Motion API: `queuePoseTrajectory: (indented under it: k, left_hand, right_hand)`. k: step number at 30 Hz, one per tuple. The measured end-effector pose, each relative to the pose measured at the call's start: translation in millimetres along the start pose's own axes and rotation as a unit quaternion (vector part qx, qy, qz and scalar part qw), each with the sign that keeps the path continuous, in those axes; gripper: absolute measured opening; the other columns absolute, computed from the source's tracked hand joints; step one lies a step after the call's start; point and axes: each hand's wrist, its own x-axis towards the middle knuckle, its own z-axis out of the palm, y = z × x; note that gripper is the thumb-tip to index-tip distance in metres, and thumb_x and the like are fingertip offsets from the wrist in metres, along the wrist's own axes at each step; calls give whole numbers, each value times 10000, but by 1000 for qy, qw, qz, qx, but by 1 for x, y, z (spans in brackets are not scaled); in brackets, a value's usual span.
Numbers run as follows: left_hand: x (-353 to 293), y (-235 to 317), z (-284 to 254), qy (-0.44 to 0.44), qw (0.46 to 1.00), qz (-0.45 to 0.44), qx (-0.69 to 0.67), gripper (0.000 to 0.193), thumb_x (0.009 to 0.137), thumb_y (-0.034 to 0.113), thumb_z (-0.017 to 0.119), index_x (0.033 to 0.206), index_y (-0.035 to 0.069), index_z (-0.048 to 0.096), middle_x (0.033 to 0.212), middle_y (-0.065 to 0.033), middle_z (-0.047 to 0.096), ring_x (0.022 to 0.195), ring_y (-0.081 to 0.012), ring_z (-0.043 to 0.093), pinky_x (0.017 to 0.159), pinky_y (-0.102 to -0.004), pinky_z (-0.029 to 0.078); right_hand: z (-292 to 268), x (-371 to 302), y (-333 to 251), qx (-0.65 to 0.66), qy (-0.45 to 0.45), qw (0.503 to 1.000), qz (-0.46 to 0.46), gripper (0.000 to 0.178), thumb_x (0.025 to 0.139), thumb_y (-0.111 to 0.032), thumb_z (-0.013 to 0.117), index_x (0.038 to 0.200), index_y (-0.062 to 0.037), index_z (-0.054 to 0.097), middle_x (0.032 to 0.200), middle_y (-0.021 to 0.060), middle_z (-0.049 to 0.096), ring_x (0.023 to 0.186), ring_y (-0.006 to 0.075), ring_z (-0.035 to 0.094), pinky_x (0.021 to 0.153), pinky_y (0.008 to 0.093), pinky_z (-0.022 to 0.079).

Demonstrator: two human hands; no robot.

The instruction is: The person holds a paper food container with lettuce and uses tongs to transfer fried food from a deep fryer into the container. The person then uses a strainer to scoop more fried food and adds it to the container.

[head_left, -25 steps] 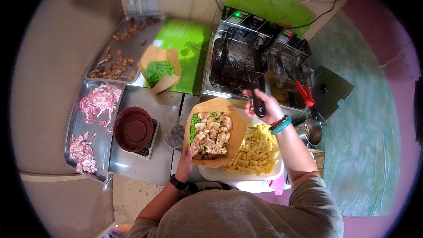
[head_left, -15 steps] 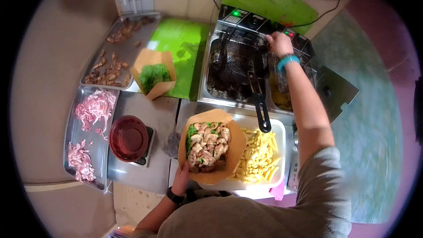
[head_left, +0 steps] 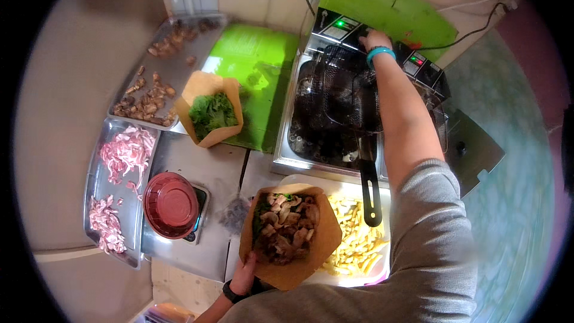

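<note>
My left hand (head_left: 243, 275) grips the lower left side of a brown paper food box (head_left: 327, 227). Inside it, sliced cooked meat (head_left: 290, 227) lies over some green leaves. At the far side, my right hand (head_left: 376, 40), with a turquoise band on its wrist, is at the black control panel of a deep fryer (head_left: 335, 33). Its fingers are curled against the panel, and what they pinch is hidden. A black wire frying basket (head_left: 338, 78) sits in the fryer's left tank. Its long black handle (head_left: 371, 197) sticks out over the fries (head_left: 353, 245).
A second paper box (head_left: 190, 93) with lettuce stands beside a green board (head_left: 257, 54). Trays on the left hold browned meat (head_left: 149, 98) and raw sliced meat (head_left: 125, 149). A dark red bowl (head_left: 171, 203) rests on a scale (head_left: 200, 203). Pale fries fill a white tub (head_left: 385, 227).
My right hand has moved up and slightly left along the fryer's panel. My left hand has brought the meat-filled paper box lower and tilted it. The whole view has shifted a little.
</note>
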Motion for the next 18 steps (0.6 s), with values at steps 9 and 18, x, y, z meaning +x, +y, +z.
queuePoseTrajectory:
  k: [9, 18]
  left_hand:
    - [1, -1, -4, 2, 999, 33, 16, 373, 891, 307, 413, 1099, -3, 413, 939, -38, 474, 829, -138, 432, 716, -280, 380]
    - [13, -15, -6, -63, 995, -3, -77, 378, 898, 307, 394, 1092, -15, 433, 967, -53, 477, 895, -152, 439, 784, -276, 374]
  right_hand:
    - [-49, -51, 52, -53, -55, 987, -138, 685, 754, -485, 539, 1225, -14, 379, 1064, 226, 530, 1005, 337, 504, 857, 394, 406]
    - [-110, -244, 132, -254, -315, 912, 61, 1035, 628, -616, 563, 1283, 84, 173, 1208, 307, 368, 1133, 361, 386, 926, 376, 334]
